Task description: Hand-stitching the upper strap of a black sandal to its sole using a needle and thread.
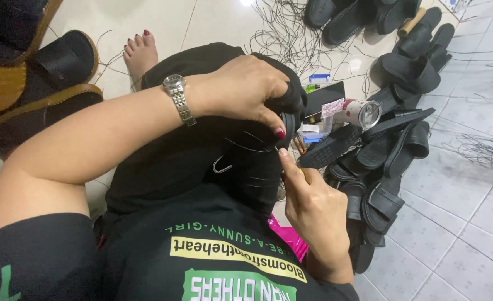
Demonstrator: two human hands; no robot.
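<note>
My left hand [241,89], with a silver watch at the wrist, grips a black sandal [257,161] that rests on my lap. Its fingers curl over the top edge of the sandal. My right hand [313,206] is just below, its thumb and forefinger pinched together close to the sandal's edge. Whether they hold a needle or thread I cannot tell. Thin black threads run across the sandal, and a small metal hook [221,165] shows on its left side.
A heap of black sandals [380,161] lies on the tiled floor to my right, with more at top right [363,14]. Loose black threads [291,33] are strewn about. A metal can [360,111] and small boxes stand by the heap. Brown-edged sandals [40,72] sit at left. A pink bag [288,237] is under my arm.
</note>
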